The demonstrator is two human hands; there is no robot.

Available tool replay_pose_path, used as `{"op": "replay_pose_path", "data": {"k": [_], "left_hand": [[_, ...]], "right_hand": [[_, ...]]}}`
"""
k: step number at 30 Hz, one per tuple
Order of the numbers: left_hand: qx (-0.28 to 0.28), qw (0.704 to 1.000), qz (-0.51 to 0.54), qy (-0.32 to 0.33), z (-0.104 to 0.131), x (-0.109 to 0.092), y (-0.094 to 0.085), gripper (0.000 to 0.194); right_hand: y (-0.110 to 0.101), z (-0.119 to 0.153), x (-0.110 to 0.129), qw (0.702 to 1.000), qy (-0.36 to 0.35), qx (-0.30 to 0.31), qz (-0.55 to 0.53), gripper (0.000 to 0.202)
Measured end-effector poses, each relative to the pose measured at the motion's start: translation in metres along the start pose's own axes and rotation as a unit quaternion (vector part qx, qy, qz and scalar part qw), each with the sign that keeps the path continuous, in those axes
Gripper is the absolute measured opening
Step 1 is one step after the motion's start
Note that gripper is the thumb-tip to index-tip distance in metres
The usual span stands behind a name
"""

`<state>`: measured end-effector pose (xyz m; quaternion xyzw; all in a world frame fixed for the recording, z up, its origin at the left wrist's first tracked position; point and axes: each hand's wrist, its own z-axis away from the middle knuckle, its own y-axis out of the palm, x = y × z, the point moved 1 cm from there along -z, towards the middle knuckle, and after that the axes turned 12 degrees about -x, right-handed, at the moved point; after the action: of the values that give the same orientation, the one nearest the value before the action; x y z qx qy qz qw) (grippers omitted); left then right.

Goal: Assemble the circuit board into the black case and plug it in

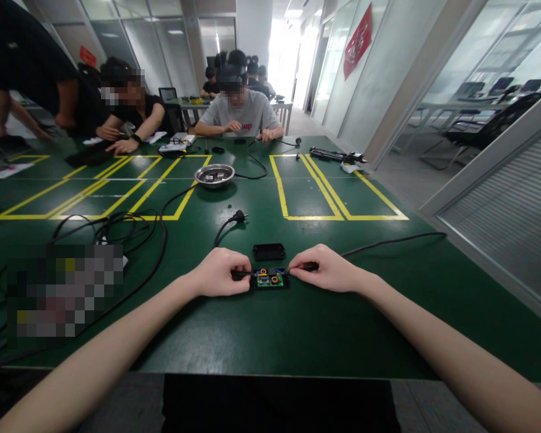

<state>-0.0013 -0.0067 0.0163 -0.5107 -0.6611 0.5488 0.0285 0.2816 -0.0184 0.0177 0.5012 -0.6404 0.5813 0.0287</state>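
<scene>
A green circuit board with two copper-coloured rings sat in a shallow, oblong black case, set back from the middle of the glossy green table's near edge. A matching black cover lay just beyond. Both bare forearms slanted inward across that edge. The left hand, fingers curled, pinched one rubbery cable beside the case; the right hand pinched another opposite.

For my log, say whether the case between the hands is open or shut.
Open: a green circuit board shows inside the case, and a black cover lies apart.
</scene>
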Motion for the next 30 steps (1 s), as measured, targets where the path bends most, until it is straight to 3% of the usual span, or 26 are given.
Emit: {"op": "replay_pose_path", "data": {"k": [16, 21, 30], "left_hand": [[0.02, 0.999, 0.03, 0.001, 0.0026, -0.0015, 0.0052, 0.01], [0.03, 0.999, 0.017, -0.007, 0.0023, -0.0023, 0.0037, 0.01], [0.031, 0.999, 0.015, 0.025, 0.0026, -0.0045, -0.001, 0.014]], "right_hand": [[0.0, 0.0011, -0.0009, 1.0, -0.016, 0.01, 0.006, 0.023], [0.0023, -0.0002, -0.0014, 0.999, -0.028, 0.013, 0.032, 0.03], [0.0033, 0.0001, -0.0017, 0.999, -0.019, 0.027, 0.026, 0.029]]}}
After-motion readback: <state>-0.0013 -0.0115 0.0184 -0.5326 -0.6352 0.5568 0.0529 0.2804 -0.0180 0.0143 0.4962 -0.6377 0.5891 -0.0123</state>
